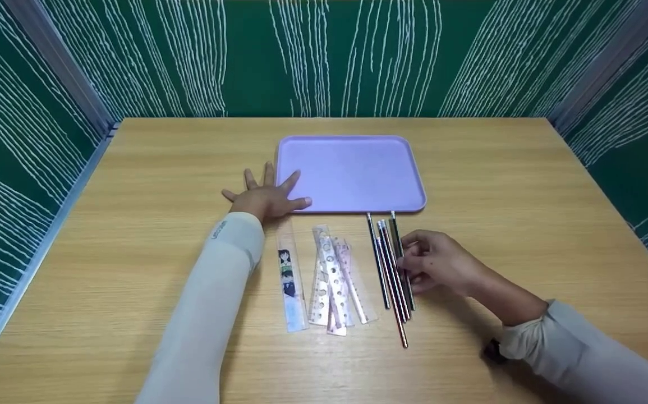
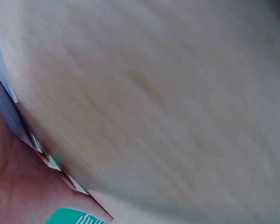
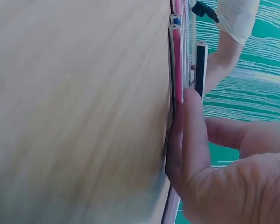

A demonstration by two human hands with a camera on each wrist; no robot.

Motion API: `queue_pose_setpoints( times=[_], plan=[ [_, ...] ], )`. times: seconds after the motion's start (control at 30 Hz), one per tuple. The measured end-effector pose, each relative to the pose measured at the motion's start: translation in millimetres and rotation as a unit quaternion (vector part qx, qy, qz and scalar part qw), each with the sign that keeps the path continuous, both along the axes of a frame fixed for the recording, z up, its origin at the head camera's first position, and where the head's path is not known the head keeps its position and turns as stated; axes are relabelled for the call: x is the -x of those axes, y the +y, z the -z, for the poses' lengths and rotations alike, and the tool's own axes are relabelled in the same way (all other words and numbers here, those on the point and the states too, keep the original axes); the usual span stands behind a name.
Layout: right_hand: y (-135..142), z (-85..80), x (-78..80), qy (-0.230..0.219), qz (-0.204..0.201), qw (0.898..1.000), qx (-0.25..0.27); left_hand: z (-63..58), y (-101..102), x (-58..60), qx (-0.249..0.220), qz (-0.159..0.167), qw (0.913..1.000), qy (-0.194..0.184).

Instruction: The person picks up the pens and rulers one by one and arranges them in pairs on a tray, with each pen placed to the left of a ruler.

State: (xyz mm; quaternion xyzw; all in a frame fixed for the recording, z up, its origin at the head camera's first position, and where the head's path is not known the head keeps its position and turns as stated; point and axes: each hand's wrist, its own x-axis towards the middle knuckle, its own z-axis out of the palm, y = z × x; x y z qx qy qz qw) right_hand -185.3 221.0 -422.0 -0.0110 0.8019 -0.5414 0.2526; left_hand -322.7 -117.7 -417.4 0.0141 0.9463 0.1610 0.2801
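My left hand (image 1: 265,197) lies with fingers spread over the front left corner of a lilac tray (image 1: 357,174), thumb and index finger across its rim. Several pencils (image 1: 384,273) lie side by side just in front of the tray, pointing toward me. My right hand (image 1: 441,261) is at their right side and pinches a dark pencil (image 1: 395,233) between thumb and fingers. In the right wrist view this dark pencil (image 3: 201,65) stands a little apart from the others, and a pink-sided pencil (image 3: 177,60) lies by the fingertips.
Left of the pencils, several clear rulers (image 1: 332,275) lie in an overlapping pile. A separate ruler with cartoon figures (image 1: 290,286) lies near my left forearm. The wooden table (image 1: 133,235) meets green walls (image 1: 251,56) with white streaks at the back and sides.
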Motion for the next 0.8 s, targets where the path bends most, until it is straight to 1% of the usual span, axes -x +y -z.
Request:
queue_pose_setpoints(
  times=[0.2,0.37,0.67,0.8],
  plan=[
    [4,-1.1,7.4,-0.01,0.004,1.0,0.028,0.8,1,-2.1,0.001,0.003,1.0,0.001],
    [6,-2.2,16.2,-0.011,0.017,0.999,0.04,-0.6,2,-3.3,-0.002,-0.001,1.0,0.005],
    [8,-1.6,28.9,-0.013,0.03,0.997,0.073,-1.5,-2,-4.0,0.002,0.005,1.0,0.007],
    [12,-2.4,34.3,-0.009,0.037,0.996,0.076,-1.3,-1,-3.6,0.0,0.008,0.9999,0.009]
  ],
)
